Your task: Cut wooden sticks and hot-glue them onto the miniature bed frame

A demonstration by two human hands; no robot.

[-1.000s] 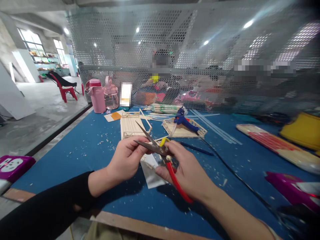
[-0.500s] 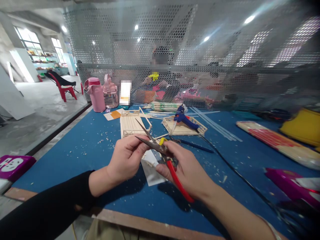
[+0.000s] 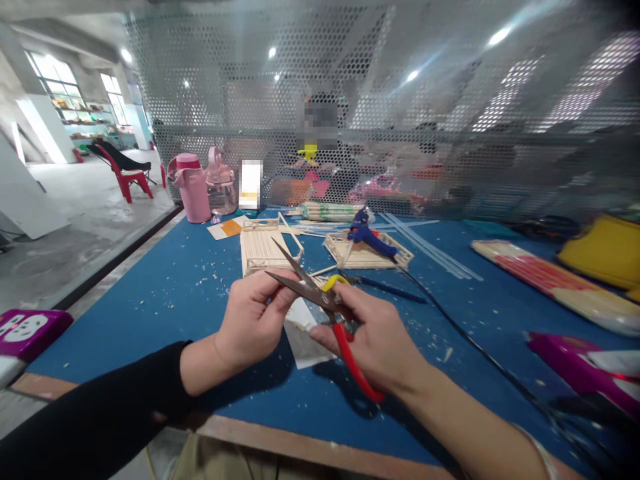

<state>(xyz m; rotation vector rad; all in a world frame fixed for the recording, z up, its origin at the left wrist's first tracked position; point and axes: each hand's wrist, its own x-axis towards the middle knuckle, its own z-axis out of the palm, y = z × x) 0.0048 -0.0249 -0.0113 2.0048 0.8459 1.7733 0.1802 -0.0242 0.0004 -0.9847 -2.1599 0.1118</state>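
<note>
In my right hand [image 3: 373, 333] is a pair of scissors [image 3: 345, 340] with red and yellow handles, blades parted and pointing up and left. My left hand [image 3: 257, 317] is closed in a pinch right beside the blades; what its fingers hold is too small to make out. Under the hands lies a white paper sheet [image 3: 313, 350] with small wood scraps by it. Just beyond stands a stick-built panel with raised railings [image 3: 263, 247]. To its right is a second stick frame [image 3: 367, 261], with a blue glue gun [image 3: 373, 239] resting on it.
A dark blue tool [image 3: 390, 289] and a black cable [image 3: 465, 338] lie to the right. Clear glue sticks [image 3: 433, 247], packed sticks [image 3: 330, 212] and a pink flask [image 3: 194, 193] are farther back. Purple power strips [image 3: 35, 333] flank the blue table; a perforated metal screen [image 3: 210, 100] stands behind.
The scissors have turned slightly and their handles sit a little farther left, with my right hand shifted a bit. My left hand stays almost in place, still pinched.
</note>
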